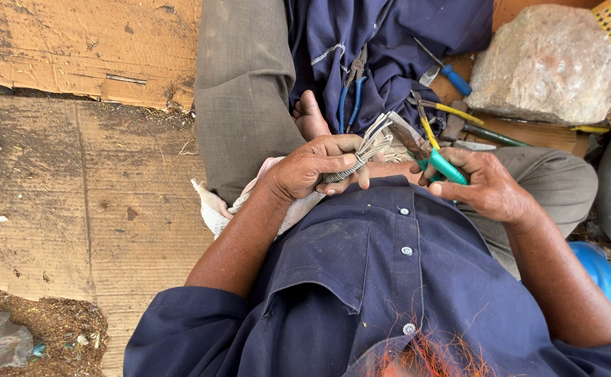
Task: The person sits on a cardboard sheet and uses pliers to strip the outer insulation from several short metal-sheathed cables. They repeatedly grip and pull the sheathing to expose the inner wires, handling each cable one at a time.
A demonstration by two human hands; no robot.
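Left hand [312,167] gripping wire bundle [361,155], blue pliers [351,94] beyond

Glossy green plastic pliers handles [447,167], dull grey metal wires [365,150]

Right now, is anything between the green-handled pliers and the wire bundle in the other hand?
Nothing visible. The left hand grips the wire bundle; the right hand holds the green-handled pliers, whose nose reaches the bundle's splayed ends.
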